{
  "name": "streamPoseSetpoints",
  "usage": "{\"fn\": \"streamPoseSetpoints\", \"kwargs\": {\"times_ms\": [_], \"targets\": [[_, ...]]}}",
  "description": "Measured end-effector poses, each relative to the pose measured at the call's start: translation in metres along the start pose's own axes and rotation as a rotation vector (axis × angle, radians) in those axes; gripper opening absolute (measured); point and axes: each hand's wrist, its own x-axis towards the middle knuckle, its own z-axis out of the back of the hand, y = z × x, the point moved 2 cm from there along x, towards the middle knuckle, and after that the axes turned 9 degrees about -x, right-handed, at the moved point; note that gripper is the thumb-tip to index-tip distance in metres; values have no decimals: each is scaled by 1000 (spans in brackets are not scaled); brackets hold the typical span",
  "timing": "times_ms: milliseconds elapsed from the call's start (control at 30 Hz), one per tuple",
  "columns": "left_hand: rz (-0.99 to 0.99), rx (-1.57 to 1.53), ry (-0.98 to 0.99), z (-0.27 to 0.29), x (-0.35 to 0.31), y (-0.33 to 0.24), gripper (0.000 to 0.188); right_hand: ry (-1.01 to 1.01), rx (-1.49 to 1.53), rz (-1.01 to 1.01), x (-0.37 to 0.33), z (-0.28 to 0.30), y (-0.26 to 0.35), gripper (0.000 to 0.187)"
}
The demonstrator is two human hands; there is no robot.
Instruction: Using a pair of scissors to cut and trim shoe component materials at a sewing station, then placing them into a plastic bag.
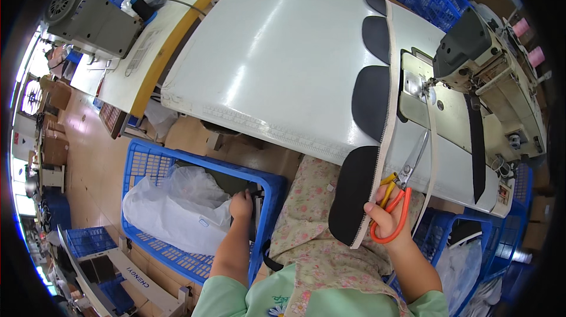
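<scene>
A pair of scissors (407,171) with orange and yellow handles is in my right hand (384,218), its blades pointing away over the table edge. The thumb of that hand also presses on a pale zipper tape (387,118). Along the tape hang several black rounded fabric pieces (355,196), the nearest one draping over my apron. My left hand (240,205) reaches down into a blue plastic basket (274,190), its fingers curled beside dark pieces (221,179). What those fingers hold, if anything, is hidden. A white plastic bag (171,214) lies in the basket.
A sewing machine (466,43) stands at the right of the white table (265,52); a pale strip (432,140) runs from its needle area. Beside it lies a black strip (476,152). Another machine (94,19) stands at far left. A second blue basket (439,234) is at my right.
</scene>
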Motion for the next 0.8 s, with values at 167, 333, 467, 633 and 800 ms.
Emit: {"fn": "streamPoseSetpoints", "kwargs": {"times_ms": [167, 333, 467, 633, 800], "targets": [[-149, -303, -297, -17, 7, 32, 37, 31, -39, 28, -2, -4, 1, 24], [-125, -658, -382, 53, -14, -22, 36, 67, -122, 1, -4, -10, -14, 23], [-402, -1087, -205, 143, -76, -135, 32, 47, -217, 129, -21, -27, -29, 21], [-788, -684, 244, 147, -135, -260, 24, 119, -328, 256, -27, -39, -57, 21], [-777, -575, 339, 125, -138, -278, 29, 206, -427, 371, -36, -45, -69, 21]]}}
